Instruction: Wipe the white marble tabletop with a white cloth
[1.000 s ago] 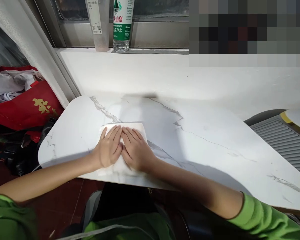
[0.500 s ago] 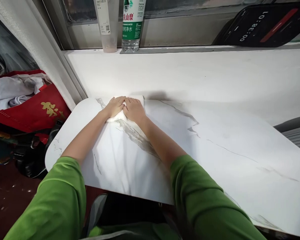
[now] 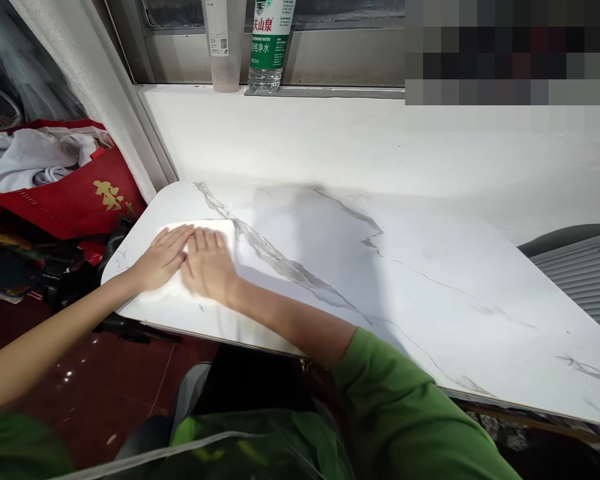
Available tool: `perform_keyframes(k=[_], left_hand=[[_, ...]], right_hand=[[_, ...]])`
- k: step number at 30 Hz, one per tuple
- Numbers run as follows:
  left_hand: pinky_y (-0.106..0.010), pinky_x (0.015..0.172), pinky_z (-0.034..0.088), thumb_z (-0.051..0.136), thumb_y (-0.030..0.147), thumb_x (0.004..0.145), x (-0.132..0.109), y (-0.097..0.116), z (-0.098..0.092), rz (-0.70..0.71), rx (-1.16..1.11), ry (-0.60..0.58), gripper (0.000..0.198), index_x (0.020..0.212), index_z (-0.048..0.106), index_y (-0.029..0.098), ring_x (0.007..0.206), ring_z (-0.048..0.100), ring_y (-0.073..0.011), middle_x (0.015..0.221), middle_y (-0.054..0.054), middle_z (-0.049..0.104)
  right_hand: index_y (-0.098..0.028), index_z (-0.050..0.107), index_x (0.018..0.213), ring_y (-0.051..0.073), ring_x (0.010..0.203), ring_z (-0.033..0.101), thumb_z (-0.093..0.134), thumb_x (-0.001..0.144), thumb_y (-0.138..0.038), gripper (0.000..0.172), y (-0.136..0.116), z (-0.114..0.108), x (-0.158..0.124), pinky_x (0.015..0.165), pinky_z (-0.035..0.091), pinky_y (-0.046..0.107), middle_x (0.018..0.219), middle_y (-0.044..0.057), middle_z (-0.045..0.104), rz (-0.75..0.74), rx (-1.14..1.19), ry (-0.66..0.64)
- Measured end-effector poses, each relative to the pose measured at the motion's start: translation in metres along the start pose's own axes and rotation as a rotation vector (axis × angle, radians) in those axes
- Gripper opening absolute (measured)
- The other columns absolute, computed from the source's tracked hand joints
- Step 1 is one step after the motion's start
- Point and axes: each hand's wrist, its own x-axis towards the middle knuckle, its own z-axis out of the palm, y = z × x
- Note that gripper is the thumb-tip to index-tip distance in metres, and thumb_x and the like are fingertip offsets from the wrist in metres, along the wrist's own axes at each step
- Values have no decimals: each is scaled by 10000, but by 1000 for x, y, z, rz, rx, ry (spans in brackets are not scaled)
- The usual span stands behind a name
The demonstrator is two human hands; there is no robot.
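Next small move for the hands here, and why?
Probably slide the white cloth a little to the right, palms down. The left hand and right hand both lie flat on it, side by side; it sits near the table's rounded left end, and most of the tabletop stretches rightward.

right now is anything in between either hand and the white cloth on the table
Nothing visible is: the left hand and right hand both lie flat on the white cloth. The bottle and plastic cup stand by the window, beyond the table's far edge.
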Motion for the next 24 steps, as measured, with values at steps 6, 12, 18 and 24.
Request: perform_keyframes(k=[6, 12, 18, 24], left_hand=[[-481, 1250, 193, 196, 386, 981, -65, -34, -12, -90, 23, 44, 616, 1549, 312, 180, 1490, 326, -248, 1606, -84, 377], [-511, 1230, 237, 241, 368, 965, -16, -64, -14, -110, 37, 37, 605, 1523, 362, 167, 1461, 369, -277, 1587, -97, 406], [-427, 1230, 250, 281, 316, 957, 96, -87, -15, -77, 57, 16, 582, 1497, 400, 134, 1453, 381, -241, 1565, -109, 440], [-389, 1209, 277, 320, 275, 930, 171, -89, -5, -29, 25, 25, 593, 1493, 411, 113, 1436, 399, -247, 1555, -117, 453]], right_hand=[[88, 449, 1407, 405, 1383, 426, 418, 966, -333, 611, -56, 11, 10, 1178, 261, 549, 1490, 306, 456, -139, 45, -28], [70, 490, 1371, 395, 1336, 450, 420, 965, -305, 558, -30, 18, 55, 1142, 288, 523, 1454, 289, 497, -108, 44, -29], [56, 475, 1378, 366, 1313, 451, 379, 974, -253, 518, 39, 22, 122, 1124, 284, 479, 1431, 265, 516, 21, 17, -42], [22, 494, 1367, 342, 1296, 466, 338, 981, -216, 479, 99, 30, 148, 1122, 281, 455, 1409, 241, 545, 85, -8, 31]])
